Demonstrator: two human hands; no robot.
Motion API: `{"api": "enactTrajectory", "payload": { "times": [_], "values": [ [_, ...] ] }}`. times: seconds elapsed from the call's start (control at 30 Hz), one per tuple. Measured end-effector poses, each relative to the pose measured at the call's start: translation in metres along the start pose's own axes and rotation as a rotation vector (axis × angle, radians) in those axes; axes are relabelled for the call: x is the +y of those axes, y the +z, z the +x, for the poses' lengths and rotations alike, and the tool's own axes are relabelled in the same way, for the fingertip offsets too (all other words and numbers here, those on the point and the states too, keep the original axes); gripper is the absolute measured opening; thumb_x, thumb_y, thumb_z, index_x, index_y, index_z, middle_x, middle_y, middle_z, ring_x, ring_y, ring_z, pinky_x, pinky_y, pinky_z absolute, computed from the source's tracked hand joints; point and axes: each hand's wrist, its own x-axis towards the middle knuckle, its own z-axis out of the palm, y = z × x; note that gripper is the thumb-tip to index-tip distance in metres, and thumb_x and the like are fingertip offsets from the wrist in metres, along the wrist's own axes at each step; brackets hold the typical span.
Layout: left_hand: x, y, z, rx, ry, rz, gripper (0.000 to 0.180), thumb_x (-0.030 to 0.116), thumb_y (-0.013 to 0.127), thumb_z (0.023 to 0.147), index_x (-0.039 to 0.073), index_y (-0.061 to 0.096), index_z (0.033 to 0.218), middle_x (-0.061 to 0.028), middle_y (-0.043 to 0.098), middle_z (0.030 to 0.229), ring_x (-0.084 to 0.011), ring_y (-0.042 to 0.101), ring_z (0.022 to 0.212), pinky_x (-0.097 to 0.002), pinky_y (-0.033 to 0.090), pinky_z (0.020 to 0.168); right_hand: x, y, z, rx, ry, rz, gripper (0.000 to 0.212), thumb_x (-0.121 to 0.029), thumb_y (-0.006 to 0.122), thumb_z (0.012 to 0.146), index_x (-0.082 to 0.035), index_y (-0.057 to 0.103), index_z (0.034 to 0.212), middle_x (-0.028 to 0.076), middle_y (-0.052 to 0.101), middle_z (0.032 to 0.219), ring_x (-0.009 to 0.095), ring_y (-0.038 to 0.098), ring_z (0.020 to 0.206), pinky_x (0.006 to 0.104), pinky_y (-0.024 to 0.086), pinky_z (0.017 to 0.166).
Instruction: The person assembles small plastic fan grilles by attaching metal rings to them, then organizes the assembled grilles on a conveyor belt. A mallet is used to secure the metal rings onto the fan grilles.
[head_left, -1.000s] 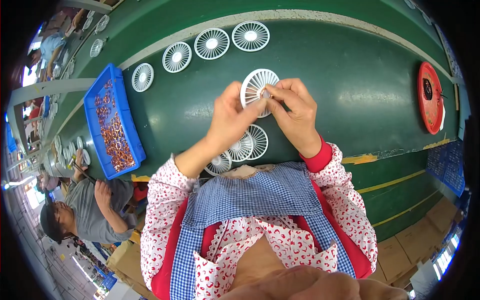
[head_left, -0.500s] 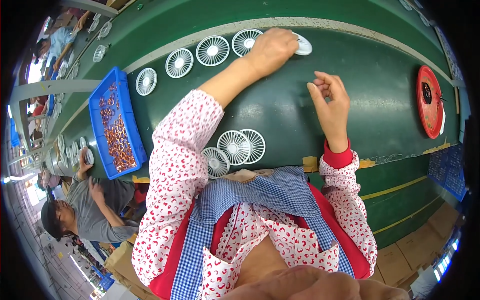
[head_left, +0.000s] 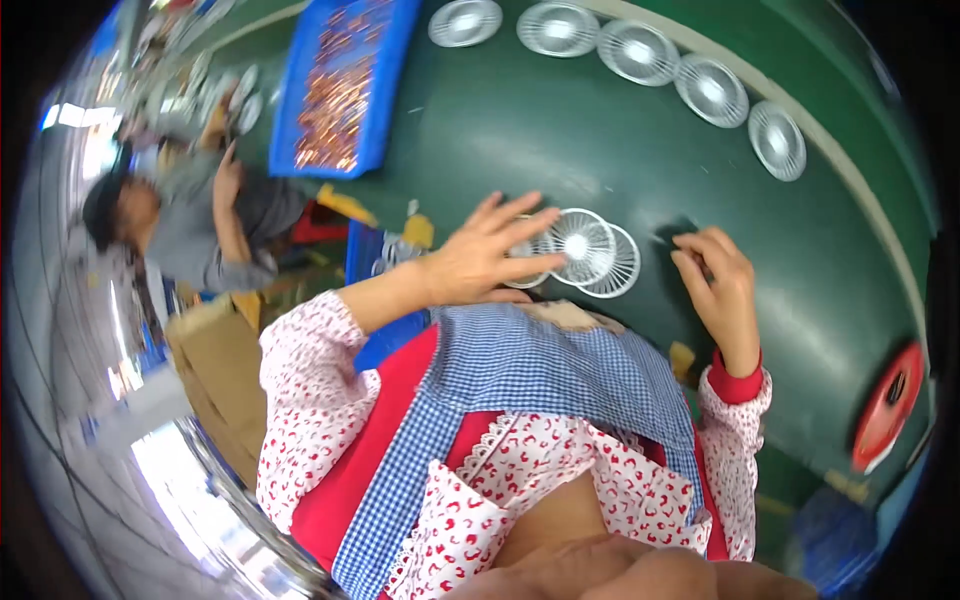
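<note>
My left hand [head_left: 488,255] is open, its fingers spread over a small group of white round spoked plastic grilles near the table's front edge. Its fingers partly cover the leftmost grille [head_left: 524,262]. The middle grille [head_left: 590,240] overlaps the right one [head_left: 628,265], and a fingertip reaches the middle one's hub. I cannot tell whether the fingers press on them. To the right, my right hand [head_left: 722,290] hovers over the green table with loosely bent fingers, thumb and forefinger slightly apart, and nothing visible in it.
Several more white grilles [head_left: 637,52] lie in a curved row along the table's far side. A blue tray [head_left: 283,130] of small copper-coloured parts stands at the left. A red oval tray [head_left: 880,425] with a dark item sits at the far right. Another person [head_left: 200,215] works at the left.
My left hand has left the far row and come back to the near grilles, its fingers now spread. The grille it held lies at the row's right end. The whole view has turned.
</note>
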Motion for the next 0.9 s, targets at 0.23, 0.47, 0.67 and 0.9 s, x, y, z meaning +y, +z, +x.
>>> {"api": "enactTrajectory", "payload": {
  "times": [0.23,0.47,0.67,0.9],
  "values": [
    [0.004,0.054,0.031,0.332,0.098,0.05,0.066,0.039,0.078,0.069,0.027,0.053,0.129,-0.0087,0.039,0.147,-0.0359,0.037,0.133,-0.0622,0.039,0.094,-0.079,0.069,0.122,-0.421,-0.578,0.017,0.013,-0.002,0.065,0.081,0.001,0.063,0.093,0.014,0.056,0.08,0.032,0.058,0.069,0.0383,0.047,0.06],
    [0.012,0.071,0.102,0.436,0.025,0.031,0.064,0.043,0.075,0.069,0.023,0.056,0.127,-0.0109,0.044,0.142,-0.0353,0.037,0.133,-0.0614,0.032,0.101,-0.114,0.245,0.266,-0.574,-0.965,-0.276,0.044,-0.02,0.073,0.077,-0.006,0.06,0.116,0.017,0.06,0.11,0.035,0.059,0.1,0.0423,0.051,0.082],
    [0.031,0.071,0.129,0.586,0.044,-0.259,0.08,0.039,0.071,0.073,0.009,0.043,0.142,-0.016,0.034,0.15,-0.0399,0.026,0.14,-0.0559,0.018,0.115,-0.13,0.274,0.27,-0.833,-0.711,-0.784,0.094,-0.033,0.078,0.063,-0.032,0.035,0.147,0.017,0.02,0.155,0.046,0.026,0.138,0.0658,0.04,0.097],
    [0.049,0.075,0.147,0.737,0.016,-0.142,0.052,0.045,0.076,0.066,0.012,0.062,0.105,-0.0073,0.06,0.1,-0.0299,0.051,0.11,-0.0667,0.027,0.102,-0.127,0.285,0.272,-0.563,-1.01,-0.625,0.046,-0.033,0.066,0.078,-0.021,0.058,0.122,0.018,0.052,0.115,0.041,0.052,0.105,0.0513,0.054,0.075]
  ]
}}
